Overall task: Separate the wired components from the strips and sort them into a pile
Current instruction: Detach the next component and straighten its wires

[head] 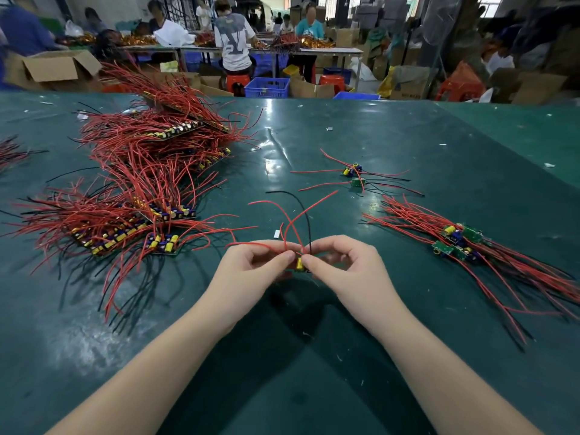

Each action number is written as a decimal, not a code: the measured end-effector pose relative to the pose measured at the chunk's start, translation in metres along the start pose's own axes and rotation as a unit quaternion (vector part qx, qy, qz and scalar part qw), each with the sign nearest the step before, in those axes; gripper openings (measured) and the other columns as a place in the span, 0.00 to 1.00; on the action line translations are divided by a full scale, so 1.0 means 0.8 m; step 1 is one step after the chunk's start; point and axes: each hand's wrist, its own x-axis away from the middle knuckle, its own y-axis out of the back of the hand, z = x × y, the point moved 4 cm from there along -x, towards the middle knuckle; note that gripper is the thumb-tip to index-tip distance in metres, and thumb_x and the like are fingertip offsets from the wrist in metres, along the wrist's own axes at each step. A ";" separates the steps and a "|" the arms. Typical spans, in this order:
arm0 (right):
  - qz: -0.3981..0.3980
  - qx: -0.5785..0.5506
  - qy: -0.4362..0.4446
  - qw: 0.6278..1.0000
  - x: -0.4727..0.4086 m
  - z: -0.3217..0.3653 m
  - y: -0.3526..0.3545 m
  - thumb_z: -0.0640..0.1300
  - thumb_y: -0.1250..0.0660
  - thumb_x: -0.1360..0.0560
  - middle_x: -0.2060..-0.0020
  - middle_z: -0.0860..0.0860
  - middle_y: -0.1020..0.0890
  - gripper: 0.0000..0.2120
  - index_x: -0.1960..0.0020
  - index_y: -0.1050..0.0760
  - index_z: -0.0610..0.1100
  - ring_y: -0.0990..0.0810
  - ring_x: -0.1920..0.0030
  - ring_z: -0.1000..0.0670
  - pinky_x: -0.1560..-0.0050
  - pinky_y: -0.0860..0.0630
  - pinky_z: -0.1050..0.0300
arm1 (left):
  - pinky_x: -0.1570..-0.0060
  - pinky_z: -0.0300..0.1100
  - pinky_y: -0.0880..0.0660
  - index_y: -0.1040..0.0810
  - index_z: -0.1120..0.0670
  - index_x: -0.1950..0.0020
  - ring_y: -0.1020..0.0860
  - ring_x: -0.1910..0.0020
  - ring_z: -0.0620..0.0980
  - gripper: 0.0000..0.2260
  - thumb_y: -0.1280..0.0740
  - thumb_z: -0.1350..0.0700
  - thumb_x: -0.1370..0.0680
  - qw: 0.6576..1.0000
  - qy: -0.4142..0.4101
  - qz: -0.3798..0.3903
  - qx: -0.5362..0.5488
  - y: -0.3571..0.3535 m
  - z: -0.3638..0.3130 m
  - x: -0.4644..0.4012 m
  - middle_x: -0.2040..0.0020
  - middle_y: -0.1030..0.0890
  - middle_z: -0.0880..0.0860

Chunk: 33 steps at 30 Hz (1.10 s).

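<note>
**Both hands pinching one wired piece**

Left hand (251, 271) and right hand (342, 271) meet fingertip to fingertip over the green table (314, 356), each pinching a small wired component (300, 264): yellow part showing, red and black leads arcing upward. Unseparated strips (131, 189) heaped far left. Sorted pile (461, 240) lies right; a few loose pieces (354, 175) beyond.

The small board (300, 265) pinched between the left hand (251, 271) and the right hand (348, 271) is mostly covered by the fingertips, so only a yellow part and a sliver of green show. At the worktop's (408, 136) left edge a red wire bundle (12, 152) is cut off by the frame. The sorted pile's (461, 240) wires run out past the right edge, and the people at the far benches (314, 51) are blurred.
</note>
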 end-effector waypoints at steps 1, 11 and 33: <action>0.003 0.004 -0.002 1.000 0.000 0.000 0.000 0.40 0.26 0.29 0.61 0.53 0.16 0.06 0.60 0.18 0.50 0.20 0.61 0.57 0.56 0.24 0.63 | 0.57 0.33 0.23 0.16 0.55 0.55 0.17 0.56 0.45 0.08 0.33 0.64 0.23 1.000 0.000 -0.008 0.003 0.001 0.001 -0.001 0.56 0.14 0.52; 0.027 -0.049 0.020 0.998 -0.003 0.005 -0.001 0.33 0.30 0.27 0.63 0.53 0.16 0.11 0.60 0.21 0.48 0.16 0.60 0.50 0.50 0.20 0.45 | 0.59 0.37 0.21 0.18 0.61 0.55 0.17 0.58 0.49 0.05 0.34 0.65 0.23 0.977 0.071 -0.065 0.191 0.015 0.008 -0.008 0.59 0.15 0.55; 0.000 -0.451 -0.172 0.876 -0.011 -0.015 -0.008 0.31 0.37 0.23 0.57 0.40 0.15 0.04 0.54 0.28 0.38 0.14 0.58 0.46 0.57 0.18 0.55 | 0.61 0.32 0.22 0.19 0.59 0.53 0.17 0.60 0.44 0.05 0.35 0.63 0.25 0.962 0.055 -0.061 0.260 0.007 0.002 -0.010 0.60 0.16 0.52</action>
